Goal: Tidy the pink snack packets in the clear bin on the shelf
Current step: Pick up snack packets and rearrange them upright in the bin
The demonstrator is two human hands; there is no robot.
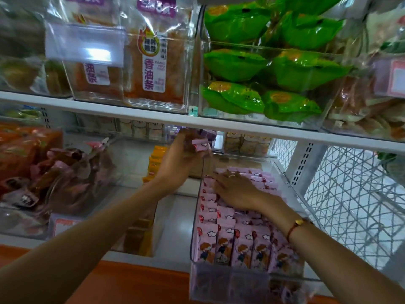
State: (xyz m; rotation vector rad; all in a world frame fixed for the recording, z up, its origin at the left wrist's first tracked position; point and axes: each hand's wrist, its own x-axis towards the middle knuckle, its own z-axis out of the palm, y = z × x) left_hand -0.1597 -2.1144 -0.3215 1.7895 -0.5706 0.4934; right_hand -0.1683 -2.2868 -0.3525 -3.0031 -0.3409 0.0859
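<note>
White shelf (pixel 153 119) above, clear bin (pixel 293 178) below it packed with upright pink packets (pixel 225 244), right hand (pixel 235 190) lying flat on the rows with fingers straight, left hand (pixel 178 164) raised beside the bin, fingers pinching one pink packet (pixel 200 144)

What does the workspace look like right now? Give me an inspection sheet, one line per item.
Surface: white lower shelf, bare between bins.
Job's things: pink snack packets standing in rows inside the clear bin.
Clutter: bin of dark pink wrapped snacks at left; orange packets behind.
Hands: left hand raised, gripping a pink packet; right hand resting flat on the packets.
Cables: nothing seen.
Surroundings: upper shelf with green packets and fried-dough packs; wire mesh panel at right.
</note>
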